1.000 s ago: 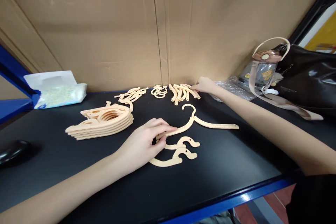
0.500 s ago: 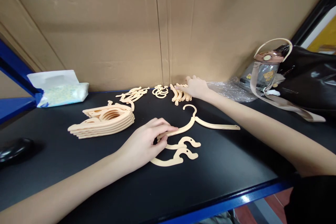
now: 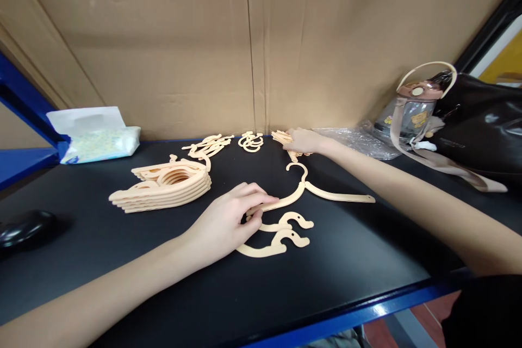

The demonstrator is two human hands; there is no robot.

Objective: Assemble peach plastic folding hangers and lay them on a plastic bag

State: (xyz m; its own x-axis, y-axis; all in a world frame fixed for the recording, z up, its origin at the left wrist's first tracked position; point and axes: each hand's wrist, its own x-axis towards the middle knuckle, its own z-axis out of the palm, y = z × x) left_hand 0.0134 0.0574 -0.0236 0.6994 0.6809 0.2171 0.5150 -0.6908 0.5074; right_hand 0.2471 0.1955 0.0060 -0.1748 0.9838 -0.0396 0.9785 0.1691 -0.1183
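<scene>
Black tabletop (image 3: pixel 346 253): our left hand (image 3: pixel 230 218) pinches a hanger (image 3: pixel 326 194); our right hand (image 3: pixel 305 141), grip unclear, has bunched the hanger arms (image 3: pixel 280 136), tidying them.

The hanger (image 3: pixel 326 195) looks smooth, matt plastic.

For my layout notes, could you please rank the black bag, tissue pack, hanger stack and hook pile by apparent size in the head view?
Black bag
Tissue pack and hanger stack: too alike to rank
Hook pile
</scene>
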